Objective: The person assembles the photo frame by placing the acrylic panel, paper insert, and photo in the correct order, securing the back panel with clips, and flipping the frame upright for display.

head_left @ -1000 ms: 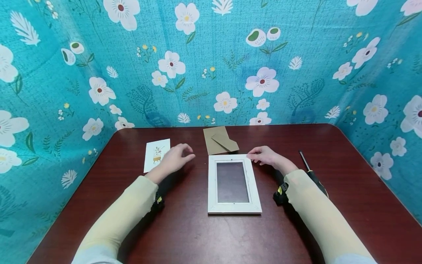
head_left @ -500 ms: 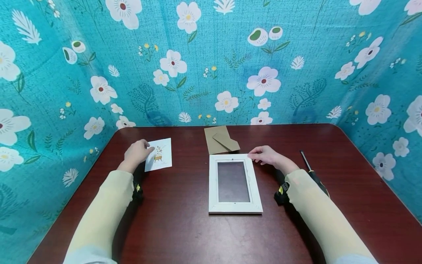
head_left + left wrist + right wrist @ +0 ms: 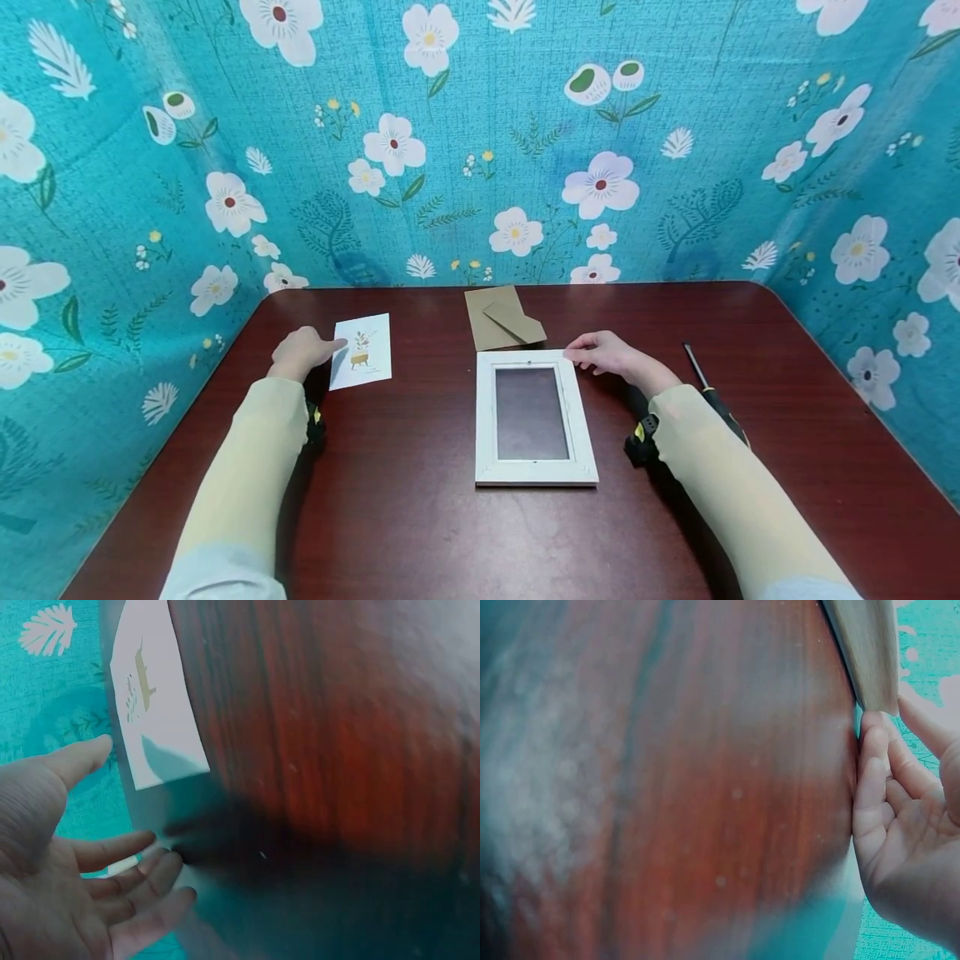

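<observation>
White rectangular picture frame [image 3: 486,417] lies near the middle of the dark reddish-brown wood-grain table [image 3: 420,533]; its rails surround a dark rectangular window [image 3: 532,414]. Clock positions are centred on the frame, with 12 o'clock at the table's far edge.

Left hand [image 3: 300,352]: between 9 and 10 o'clock, beside the left edge of the card. Thumb and fingers are spread. The thumb points at the card; the left wrist view shows a gap between them.

White rectangular paper card [image 3: 372,337], printed with a plant in a yellow-brown pot on legs: near 10 o'clock, lying on the table.

Brown rectangular backing board [image 3: 483,327] with a slanted brown strip [image 3: 513,322] across it: between 11 and 12 o'clock, at the frame's far edge. Contact with the frame cannot be determined.

Right hand [image 3: 607,357]: between 1 and 2 o'clock, thumb and fingers pinching the frame's far right corner.

Screwdriver with metal shaft and black handle [image 3: 715,402]: near 3 o'clock, tip toward 11 o'clock, handle partly behind the pale yellow right sleeve [image 3: 735,475].
</observation>
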The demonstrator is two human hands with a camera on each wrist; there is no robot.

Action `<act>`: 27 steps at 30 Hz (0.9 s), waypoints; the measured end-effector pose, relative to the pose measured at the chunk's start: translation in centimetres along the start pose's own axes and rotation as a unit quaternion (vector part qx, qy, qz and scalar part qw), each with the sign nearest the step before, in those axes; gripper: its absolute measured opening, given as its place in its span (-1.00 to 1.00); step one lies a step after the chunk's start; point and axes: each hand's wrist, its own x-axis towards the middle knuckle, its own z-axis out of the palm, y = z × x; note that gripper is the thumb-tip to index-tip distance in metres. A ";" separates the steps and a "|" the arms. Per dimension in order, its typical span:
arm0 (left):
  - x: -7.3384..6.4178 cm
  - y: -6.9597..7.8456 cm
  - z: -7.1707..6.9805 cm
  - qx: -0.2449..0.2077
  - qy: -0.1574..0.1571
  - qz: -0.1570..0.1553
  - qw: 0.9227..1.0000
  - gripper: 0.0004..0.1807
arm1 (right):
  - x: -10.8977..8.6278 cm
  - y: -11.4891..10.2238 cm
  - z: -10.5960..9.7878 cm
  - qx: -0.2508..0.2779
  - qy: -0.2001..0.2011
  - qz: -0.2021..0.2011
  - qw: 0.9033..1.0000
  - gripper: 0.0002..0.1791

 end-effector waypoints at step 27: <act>-0.2 3.4 0.3 0.048 -0.005 -0.012 0.999 -0.38 | -0.2 -0.2 0.1 -0.007 0.007 -0.002 1.000 -0.58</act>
